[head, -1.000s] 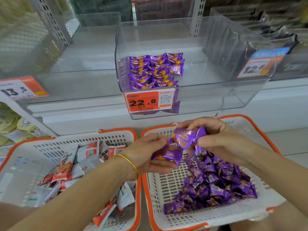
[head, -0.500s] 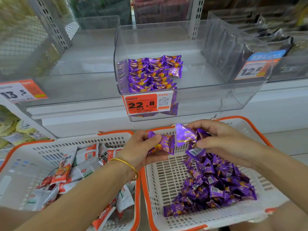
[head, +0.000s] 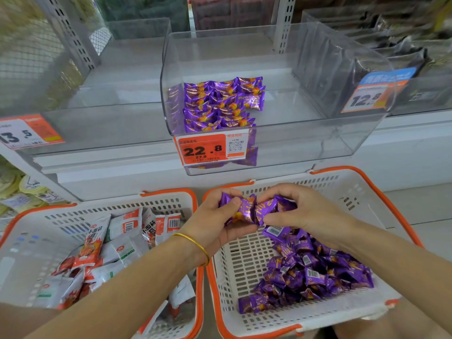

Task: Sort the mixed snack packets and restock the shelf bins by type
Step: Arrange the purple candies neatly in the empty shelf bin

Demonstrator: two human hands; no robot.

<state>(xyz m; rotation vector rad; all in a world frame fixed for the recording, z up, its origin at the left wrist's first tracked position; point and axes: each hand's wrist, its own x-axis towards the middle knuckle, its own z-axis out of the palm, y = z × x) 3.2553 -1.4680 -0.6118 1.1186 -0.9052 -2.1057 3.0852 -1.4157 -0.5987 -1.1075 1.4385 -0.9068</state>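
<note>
Holding what, those two hands?

Purple snack packets; the left hand [head: 215, 225] has its grip closed round one purple packet [head: 242, 211], thumb on top and fingers beneath; the right hand [head: 307, 216] pinches a second purple packet [head: 267, 206], which touches the first end to end.

And where is that?

Above the rear left part of the right basket [head: 381, 192], white with an orange rim; a heap of purple packets [head: 318, 272] lies in its right half, partly under the right forearm; one barcoded packet [head: 276, 232] sits just below the right hand, and I cannot tell whether the hand holds it too.

The shelf?

Straight behind that basket stands a clear bin [head: 305, 143] with a red tag reading 22.8 [head: 204, 150]; neat rows of the same purple packets [head: 220, 104] lie in its left part.

Anything else?

A left basket [head: 29, 217] just beside the right one, holding red-and-white snack packets [head: 97, 241]; a gold bangle [head: 195, 243] on the left wrist; a tag reading 13.5 [head: 24, 133] on the bin to the left; a tag reading 12.8 [head: 369, 99] on the bin to the right.
</note>
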